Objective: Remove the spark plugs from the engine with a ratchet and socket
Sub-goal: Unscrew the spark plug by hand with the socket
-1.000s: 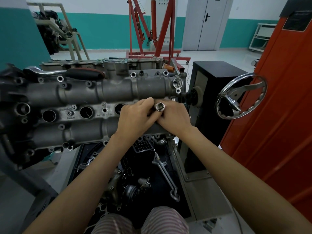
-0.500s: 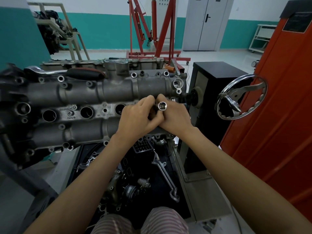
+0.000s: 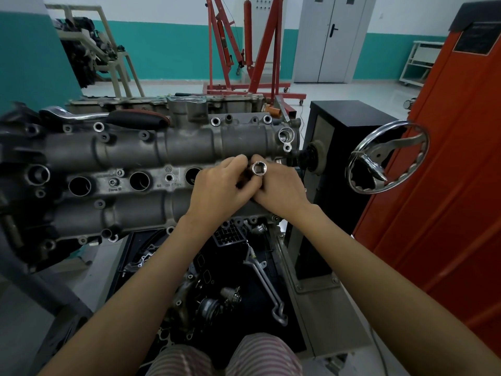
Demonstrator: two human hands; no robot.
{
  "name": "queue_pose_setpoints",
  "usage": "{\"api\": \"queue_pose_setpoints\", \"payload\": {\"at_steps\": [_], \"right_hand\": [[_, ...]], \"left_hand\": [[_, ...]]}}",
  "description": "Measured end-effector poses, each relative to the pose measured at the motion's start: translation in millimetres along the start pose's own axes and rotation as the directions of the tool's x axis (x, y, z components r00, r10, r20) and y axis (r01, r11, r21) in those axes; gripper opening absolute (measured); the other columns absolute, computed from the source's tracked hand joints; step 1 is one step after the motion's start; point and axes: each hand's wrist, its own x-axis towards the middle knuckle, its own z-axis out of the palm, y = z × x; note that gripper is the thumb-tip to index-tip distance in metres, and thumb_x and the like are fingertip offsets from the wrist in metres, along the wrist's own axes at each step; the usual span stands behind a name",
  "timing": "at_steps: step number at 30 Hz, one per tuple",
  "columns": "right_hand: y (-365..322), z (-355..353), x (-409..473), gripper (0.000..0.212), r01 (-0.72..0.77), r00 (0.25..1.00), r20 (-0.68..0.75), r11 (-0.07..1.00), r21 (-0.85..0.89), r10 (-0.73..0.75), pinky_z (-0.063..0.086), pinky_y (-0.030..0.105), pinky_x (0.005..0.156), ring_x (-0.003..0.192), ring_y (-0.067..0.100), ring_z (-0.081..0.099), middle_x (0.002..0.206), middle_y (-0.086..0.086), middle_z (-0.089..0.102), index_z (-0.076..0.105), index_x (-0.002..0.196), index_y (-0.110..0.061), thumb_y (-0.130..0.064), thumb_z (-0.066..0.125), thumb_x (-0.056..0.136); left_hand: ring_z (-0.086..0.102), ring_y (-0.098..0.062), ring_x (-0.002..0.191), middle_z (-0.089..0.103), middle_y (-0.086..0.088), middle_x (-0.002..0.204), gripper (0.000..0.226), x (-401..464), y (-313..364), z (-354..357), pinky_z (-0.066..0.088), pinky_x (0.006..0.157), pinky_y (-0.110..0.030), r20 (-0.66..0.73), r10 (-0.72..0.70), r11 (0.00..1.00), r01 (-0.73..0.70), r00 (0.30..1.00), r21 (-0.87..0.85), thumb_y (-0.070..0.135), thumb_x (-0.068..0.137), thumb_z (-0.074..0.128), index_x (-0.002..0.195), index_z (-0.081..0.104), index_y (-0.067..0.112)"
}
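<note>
Head view, both hands' fingers still grasping socket (image 3: 259, 168) over engine (image 3: 141, 164), barely shifted

Silver socket (image 3: 259, 168), grey engine (image 3: 135, 156), red hoist (image 3: 244, 50), orange cabinet (image 3: 447, 185), teal-and-white wall (image 3: 168, 47)

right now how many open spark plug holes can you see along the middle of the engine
3. One far left, one to its right, and one partly covered by the left hand. Both hands, holding the socket, may hide a fourth.
</note>
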Motion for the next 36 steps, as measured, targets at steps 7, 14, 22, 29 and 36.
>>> {"api": "queue_pose_setpoints", "payload": {"at_steps": [7,14,22,29,36], "right_hand": [[-2.2,0.4,0.7,0.024,-0.059,0.998,0.015,0.998,0.008,0.059,0.021,0.027,0.044,0.052,0.02,0.042,0.058,-0.004,0.044,0.031,0.086,-0.016,-0.029,0.051,0.084],[-0.2,0.3,-0.3,0.024,0.008,1.0,-0.007,1.0,-0.01,-0.008,0.038,0.03,0.062,0.082,0.022,0.059,0.091,0.001,0.067,0.063,0.098,-0.016,-0.031,0.049,0.087],[0.1,0.0,-0.4,0.017,-0.023,1.0,0.021,1.0,-0.006,0.023,0.025,0.03,0.053,0.063,0.027,0.051,0.072,0.006,0.055,0.038,0.084,-0.014,-0.025,0.05,0.085],[-2.2,-0.7,-0.2,0.023,-0.05,0.999,0.004,0.999,0.004,0.05,0.025,0.029,0.045,0.053,0.021,0.046,0.061,-0.001,0.05,0.033,0.085,-0.016,-0.031,0.05,0.086],[-0.9,0.1,-0.9,0.023,-0.006,1.0,0.013,0.999,-0.038,0.006,0.044,0.038,0.066,0.081,0.024,0.06,0.09,0.003,0.066,0.059,0.099,-0.013,-0.029,0.047,0.088]], "left_hand": [[0.031,-0.013,0.046,0.039,0.003,0.057,0.025,-0.1,-1.0,2.7,0.027,0.042,-0.024,0.006,0.01,1.0,-0.01,1.0,0.015,0.03,0.082,0.05,0.067,0.036,0.015],[0.035,-0.017,0.041,0.033,0.005,0.052,0.035,-1.0,-5.1,4.2,0.03,0.042,-0.024,-0.001,0.055,0.998,-0.055,0.998,0.023,0.029,0.083,0.059,0.065,0.031,0.019],[0.033,-0.013,0.042,0.034,0.008,0.054,0.025,-1.2,0.0,2.1,0.023,0.044,-0.022,0.015,0.029,1.0,-0.029,0.999,0.009,0.029,0.079,0.051,0.068,0.032,0.018],[0.043,-0.022,0.041,0.045,-0.003,0.049,0.032,-0.2,-2.0,3.0,0.031,0.042,-0.025,0.004,-0.003,1.0,0.002,1.0,0.029,0.028,0.083,0.051,0.06,0.045,0.007],[0.046,-0.024,0.042,0.046,-0.004,0.048,0.037,-1.0,-2.9,2.2,0.038,0.042,-0.03,0.012,0.005,1.0,-0.005,1.0,-0.002,0.029,0.084,0.051,0.058,0.048,0.004]]}}
